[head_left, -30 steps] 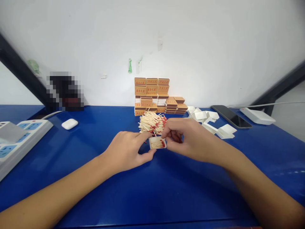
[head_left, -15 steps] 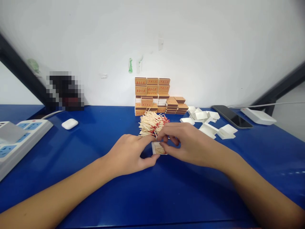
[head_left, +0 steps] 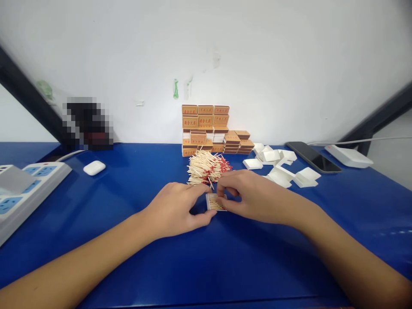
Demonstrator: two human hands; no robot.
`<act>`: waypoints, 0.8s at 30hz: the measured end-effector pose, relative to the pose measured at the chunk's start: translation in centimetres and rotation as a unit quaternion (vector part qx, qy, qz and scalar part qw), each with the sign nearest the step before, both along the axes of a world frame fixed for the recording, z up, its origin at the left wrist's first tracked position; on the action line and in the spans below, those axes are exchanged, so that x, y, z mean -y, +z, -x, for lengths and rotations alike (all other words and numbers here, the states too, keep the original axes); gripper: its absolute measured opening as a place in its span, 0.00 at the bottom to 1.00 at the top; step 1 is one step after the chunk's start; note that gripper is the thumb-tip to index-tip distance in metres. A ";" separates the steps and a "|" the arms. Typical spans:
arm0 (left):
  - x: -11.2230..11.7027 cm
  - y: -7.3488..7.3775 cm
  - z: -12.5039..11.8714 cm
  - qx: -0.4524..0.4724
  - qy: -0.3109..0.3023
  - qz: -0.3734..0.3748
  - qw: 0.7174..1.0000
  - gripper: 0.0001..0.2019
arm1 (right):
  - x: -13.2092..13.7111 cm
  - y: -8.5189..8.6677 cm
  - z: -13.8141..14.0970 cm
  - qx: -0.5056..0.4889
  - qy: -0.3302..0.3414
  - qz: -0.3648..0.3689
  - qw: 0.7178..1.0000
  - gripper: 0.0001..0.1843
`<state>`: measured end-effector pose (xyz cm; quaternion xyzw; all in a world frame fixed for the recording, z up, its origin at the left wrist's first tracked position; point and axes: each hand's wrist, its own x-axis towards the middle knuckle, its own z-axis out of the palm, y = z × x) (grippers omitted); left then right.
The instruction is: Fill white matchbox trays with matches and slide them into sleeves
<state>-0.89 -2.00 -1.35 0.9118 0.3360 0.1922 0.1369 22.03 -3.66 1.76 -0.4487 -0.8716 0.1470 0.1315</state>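
Note:
A small white matchbox tray (head_left: pixel 208 203) lies on the blue table with a layer of matches (head_left: pixel 215 205) inside. My left hand (head_left: pixel 175 210) holds the tray by its left end, thumb at the near side and forefinger at the far side. Over the tray's right part, my right hand (head_left: pixel 254 195) has its thumb and fingers pinched together at the matches; its fingertips cover that end. Just behind both hands is a loose heap of red-tipped matches (head_left: pixel 206 167).
Stacked matchboxes (head_left: pixel 206 120) stand against the wall behind the heap. Several white trays (head_left: pixel 272 156) are scattered to the right, near a dark phone (head_left: pixel 312 157) and a white flat device (head_left: pixel 349 156). A power strip (head_left: pixel 41 184) and a white earbud case (head_left: pixel 94 168) sit left.
My right hand has dropped slightly towards me, its fingertips moving from between heap and tray down into the tray. More red match heads show. My left hand keeps its hold.

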 end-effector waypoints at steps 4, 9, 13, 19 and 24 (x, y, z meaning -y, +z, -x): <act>0.0 0.0 0.0 -0.002 -0.002 -0.005 1.000 0.15 | 0.1 0.1 0.2 -0.004 -0.004 0.000 1.000 0.08; -0.1 -0.2 0.1 0.003 -0.002 -0.022 1.000 0.14 | 0.3 0.1 0.2 -0.018 0.009 0.019 1.000 0.06; -0.2 -0.2 0.1 0.002 -0.007 -0.022 1.000 0.14 | 0.2 0.0 0.2 -0.016 0.012 0.035 0.999 0.04; -0.5 -0.1 0.2 -0.003 -0.009 -0.022 1.000 0.15 | -0.3 -0.2 -0.2 -0.009 0.019 0.052 0.998 0.04; -0.7 -0.2 0.2 -0.005 -0.015 -0.014 1.000 0.16 | -0.5 -0.4 -0.6 -0.005 0.042 0.034 0.999 0.05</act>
